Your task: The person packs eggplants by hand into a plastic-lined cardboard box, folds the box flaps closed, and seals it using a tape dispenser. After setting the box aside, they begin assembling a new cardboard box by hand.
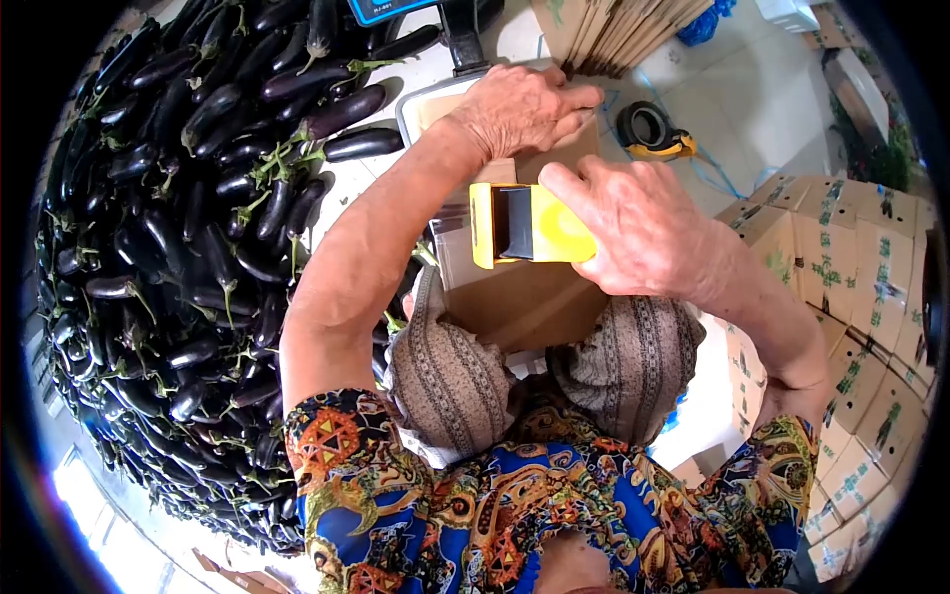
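Note:
A brown cardboard box (515,297) lies in front of me, between my knees, on a grey-rimmed scale platform (404,114). My left hand (524,109) presses on the far end of the box, its fingers laid over the cardboard and partly bent. In my right hand (643,223) is a yellow, boxy hand tool (562,230) with a black inner part, gripped above the box. Its exact kind is hard to make out from this angle. A small pale brown piece (500,171) shows just beyond the tool.
A large heap of eggplants (188,238) fills the left side. Printed cartons (841,257) are stacked at right. On the floor are a black ring with a yellow part (648,129), flat cardboard pieces (623,35) and blue plastic (705,22). The scale's post (463,40) stands beyond my left hand.

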Motion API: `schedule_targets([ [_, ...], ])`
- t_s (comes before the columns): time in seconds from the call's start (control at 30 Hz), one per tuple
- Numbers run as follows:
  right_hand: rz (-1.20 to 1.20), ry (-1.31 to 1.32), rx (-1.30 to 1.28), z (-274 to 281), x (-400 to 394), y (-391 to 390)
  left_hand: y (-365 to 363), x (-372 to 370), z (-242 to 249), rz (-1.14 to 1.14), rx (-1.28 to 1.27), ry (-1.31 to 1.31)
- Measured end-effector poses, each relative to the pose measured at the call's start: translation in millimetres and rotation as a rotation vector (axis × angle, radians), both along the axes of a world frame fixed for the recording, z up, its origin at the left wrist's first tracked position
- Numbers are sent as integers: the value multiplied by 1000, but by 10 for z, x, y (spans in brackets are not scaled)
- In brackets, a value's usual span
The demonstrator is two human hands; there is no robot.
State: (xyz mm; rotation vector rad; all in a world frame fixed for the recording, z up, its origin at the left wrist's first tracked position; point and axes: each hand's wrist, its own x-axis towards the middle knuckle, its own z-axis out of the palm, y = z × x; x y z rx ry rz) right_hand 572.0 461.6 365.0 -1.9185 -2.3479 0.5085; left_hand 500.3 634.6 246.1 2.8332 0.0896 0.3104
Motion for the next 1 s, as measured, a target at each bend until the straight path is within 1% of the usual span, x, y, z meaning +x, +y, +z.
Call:
schedule_targets([
  [0.1,3,17,-89,56,42,12,18,-6,21,1,-22,-3],
  [0.3,-7,82,-76,50,88,-6,5,-17,51,9,-5,55],
  [0.4,15,79,21,15,163,-73,-4,-30,68,3,-19,65],
  [0.5,-16,44,-48,23,320,-175,12,-44,67,-3,-26,53],
  [0.53,-33,49,-34,9,378,-219,14,-50,50,-6,-24,43],
  [0.6,-69,59,-8,-45,501,-325,7,-44,24,-11,-33,24],
  [0.77,-166,7,-75,-342,865,-701,24,-46,-25,-27,-62,4],
  [0.87,-205,114,-101,-602,1002,-844,36,-69,45,-38,-52,15],
  [0.97,-243,163,-62,-745,1105,-951,45,-63,-7,-52,-80,-44],
  [1.0,-251,175,-89,-772,1093,-970,14,-58,-2,-49,-99,-42],
])
